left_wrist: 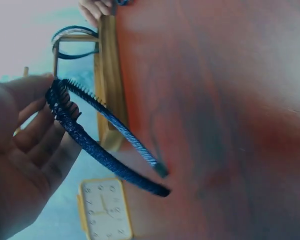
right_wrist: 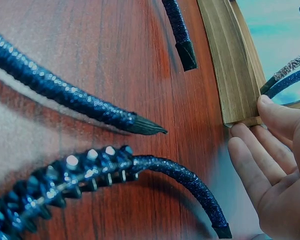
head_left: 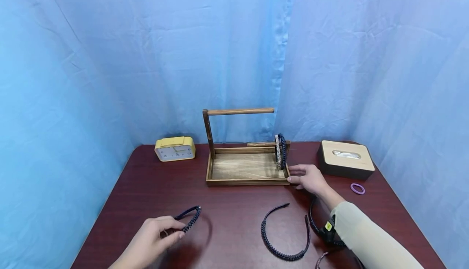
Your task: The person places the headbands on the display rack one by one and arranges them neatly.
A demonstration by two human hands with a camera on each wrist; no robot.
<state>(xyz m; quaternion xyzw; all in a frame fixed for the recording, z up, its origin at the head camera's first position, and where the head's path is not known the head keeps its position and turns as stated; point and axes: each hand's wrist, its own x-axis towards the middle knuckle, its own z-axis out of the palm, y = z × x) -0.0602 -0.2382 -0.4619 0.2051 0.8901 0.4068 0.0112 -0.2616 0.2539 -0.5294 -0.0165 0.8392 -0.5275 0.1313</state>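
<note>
My left hand (head_left: 152, 236) pinches a dark blue braided headband (head_left: 191, 222) above the table's front left; in the left wrist view both ends of the headband (left_wrist: 105, 157) point away from the palm. At the back centre stands a wooden rack (head_left: 249, 182) with a tray base, a high bar and a lower bar. A silvery headband (head_left: 278, 151) and a dark blue headband (head_left: 283, 151) hang over the lower bar. With thumb and fingers, my right hand (head_left: 309, 178) holds the rack's front right corner, close to the tips of those hung bands.
A dark headband (head_left: 289, 256) lies on the table at front right, with more bands partly hidden under my right forearm. A yellow clock (head_left: 176, 149) stands left of the rack. To its right are a tissue box (head_left: 346, 159) and a purple ring (head_left: 357, 188).
</note>
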